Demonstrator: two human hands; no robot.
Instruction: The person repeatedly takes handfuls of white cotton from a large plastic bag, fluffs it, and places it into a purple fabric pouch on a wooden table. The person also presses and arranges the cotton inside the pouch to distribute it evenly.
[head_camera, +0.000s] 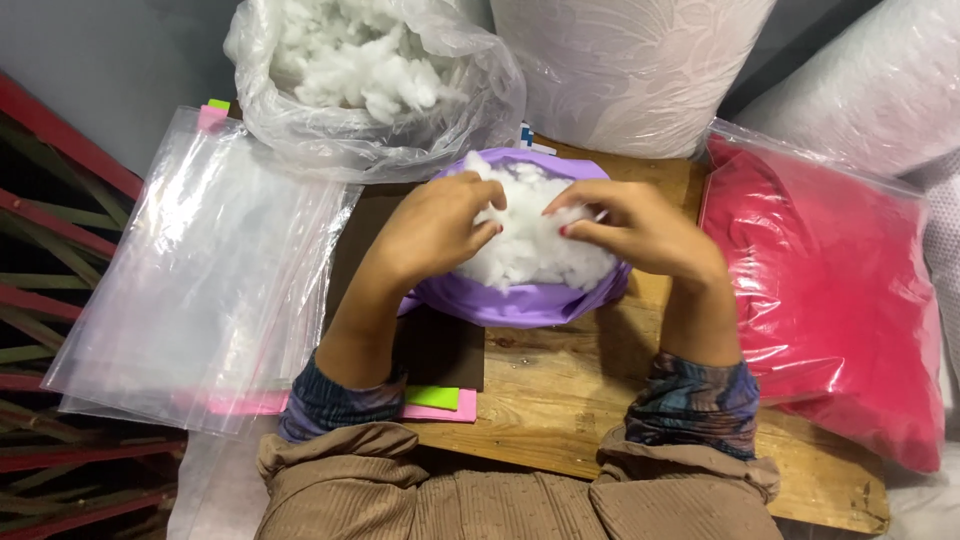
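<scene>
Under the fingertips (487, 222) of the left hand (432, 232) and right hand (640, 228) lies white stuffing (525, 250), fluffy, matt and fibrous. Around it, just below the fingers, the purple cover (520, 303) looks like smooth cloth with a slight sheen. Beyond the fingers, a clear bag (370, 80) of thin glossy plastic, crinkled, holds more of the same fluff. Left of the left fingers lie clear plastic sheets (200, 270), slick and shiny. Right of the right fingers, a red cushion (830, 290) sits in glossy film. The table (540, 400) is bare wood, rough and grainy
</scene>
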